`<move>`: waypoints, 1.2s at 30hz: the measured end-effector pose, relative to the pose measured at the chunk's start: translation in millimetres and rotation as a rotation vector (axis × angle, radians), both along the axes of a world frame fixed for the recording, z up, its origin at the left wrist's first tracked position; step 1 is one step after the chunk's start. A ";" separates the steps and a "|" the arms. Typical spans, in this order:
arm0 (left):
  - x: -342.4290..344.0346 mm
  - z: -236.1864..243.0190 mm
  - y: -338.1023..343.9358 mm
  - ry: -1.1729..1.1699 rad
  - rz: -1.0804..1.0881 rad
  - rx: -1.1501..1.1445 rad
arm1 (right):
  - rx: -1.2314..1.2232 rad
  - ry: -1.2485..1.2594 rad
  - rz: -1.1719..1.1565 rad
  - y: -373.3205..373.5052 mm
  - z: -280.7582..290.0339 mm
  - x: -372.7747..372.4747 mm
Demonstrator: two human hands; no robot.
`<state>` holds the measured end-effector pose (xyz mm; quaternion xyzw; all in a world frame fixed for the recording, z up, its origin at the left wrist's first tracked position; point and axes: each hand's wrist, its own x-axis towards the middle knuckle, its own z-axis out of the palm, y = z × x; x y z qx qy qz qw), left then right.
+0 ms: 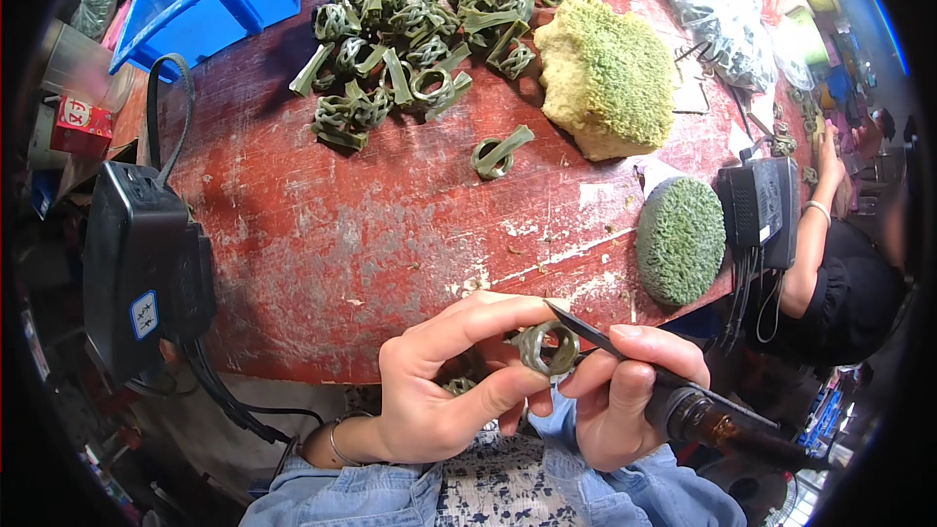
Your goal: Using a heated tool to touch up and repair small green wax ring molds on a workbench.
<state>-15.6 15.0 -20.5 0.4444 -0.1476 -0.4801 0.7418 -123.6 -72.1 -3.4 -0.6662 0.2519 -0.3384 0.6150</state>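
Observation:
In my left hand, thumb and index finger pinch a small dark green openwork ring, lifted just off the table's near edge. My right hand grips a pen-like hot-knife tool with a dark pointed blade. Its tip lies over the ring's upper edge, close to my left index fingertip; whether it touches cannot be made out. Part of another greenish piece shows below my left palm. Several similar green rings with flat stems are heaped at the far side, and a single ring lies apart from them.
On the worn red table sit a ragged yellow-green foam block and an oval green sponge-like block. Black boxes with cables stand left and right. A blue bin is far left. Another person's arm shows at right.

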 end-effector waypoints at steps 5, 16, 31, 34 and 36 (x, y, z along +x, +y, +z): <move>-1.8 3.3 -1.0 -0.011 0.006 -0.022 | -0.009 0.061 -0.104 2.3 9.9 1.0; 5.7 -0.7 3.1 0.248 -0.035 -0.009 | 0.069 -0.035 -0.008 -12.2 12.8 1.3; 9.7 -8.1 2.3 0.241 -0.081 -0.074 | 0.175 0.008 0.024 -15.7 15.6 6.3; 6.3 -7.7 -1.8 0.214 -0.053 -0.051 | 0.189 0.105 -0.031 -18.4 18.3 6.0; 5.3 -8.4 -3.1 0.213 -0.039 -0.036 | 0.194 0.120 -0.012 -23.0 19.9 8.7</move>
